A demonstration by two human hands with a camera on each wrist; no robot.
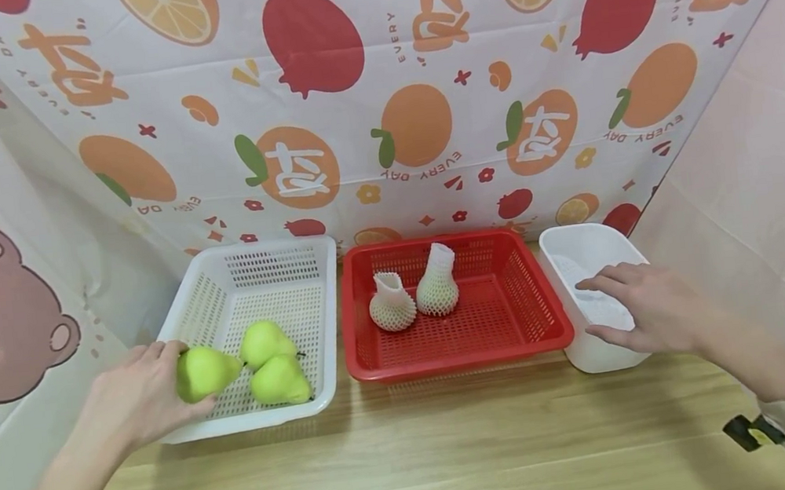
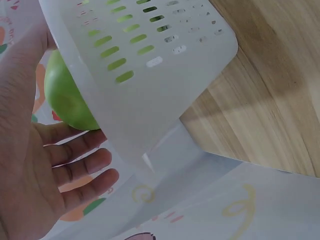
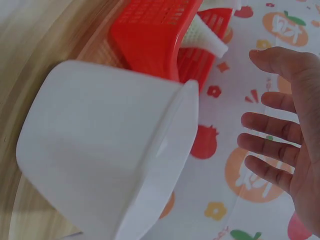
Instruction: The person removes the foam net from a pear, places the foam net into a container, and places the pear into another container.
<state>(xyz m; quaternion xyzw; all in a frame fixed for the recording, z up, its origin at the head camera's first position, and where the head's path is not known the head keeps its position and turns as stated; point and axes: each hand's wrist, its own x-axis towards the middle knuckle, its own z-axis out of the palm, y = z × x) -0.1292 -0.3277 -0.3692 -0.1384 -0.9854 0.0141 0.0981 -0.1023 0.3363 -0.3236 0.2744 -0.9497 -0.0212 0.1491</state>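
Note:
My left hand (image 1: 138, 389) grips a green pear (image 1: 204, 372) at the left side of the white basket (image 1: 334, 314), its thumb on the near side. In the left wrist view that pear (image 2: 69, 95) shows partly behind the basket wall, and the lower fingers are spread apart. Two more pears (image 1: 280, 380) lie together in the basket, to the right of the held one. Over the white bin (image 1: 604, 347) at the right, my right hand (image 1: 643, 306) is held with its fingers apart and nothing in them. White foam netting (image 1: 600, 308) lies inside the bin.
Between basket and bin stands a red basket (image 1: 460, 361) with two foam-netted, pear-shaped things (image 1: 393, 308) in its back left part. All three containers stand on a wooden table (image 1: 412, 448). A fruit-printed curtain (image 1: 361, 66) closes off the back, with pale sheets on both sides.

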